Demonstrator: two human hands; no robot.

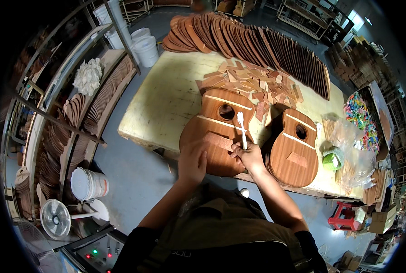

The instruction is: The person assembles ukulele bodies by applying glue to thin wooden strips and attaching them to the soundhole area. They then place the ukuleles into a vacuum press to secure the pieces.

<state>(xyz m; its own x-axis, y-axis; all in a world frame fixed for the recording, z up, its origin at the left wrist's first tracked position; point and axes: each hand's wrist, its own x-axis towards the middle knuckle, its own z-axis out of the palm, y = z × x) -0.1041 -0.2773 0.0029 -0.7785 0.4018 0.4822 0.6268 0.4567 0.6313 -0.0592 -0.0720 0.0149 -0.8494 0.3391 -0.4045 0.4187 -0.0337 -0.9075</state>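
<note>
A small ukulele-shaped wooden soundboard (191,136) lies at the table's front edge, with a round hole and two pale braces across it. On it, below the lower brace, is a thin reddish-brown wood patch (219,140). My right hand (249,157) grips a white toothbrush (241,123), bristles up, its fingertips at the patch's right end. Over the patch's left end is my left hand (192,162), its fingers smeared by motion. To the right stands a stack of like soundboards (294,166); the top one bears two braces and a patch.
Loose wood patches (253,82) are heaped behind the soundboards on the pale table (155,98). A long row of thin wood panels (239,38) lines its back. At right are a green-and-white roll (332,160), plastic bags (360,166) and colourful clips (362,120). A rack (107,86) stands left.
</note>
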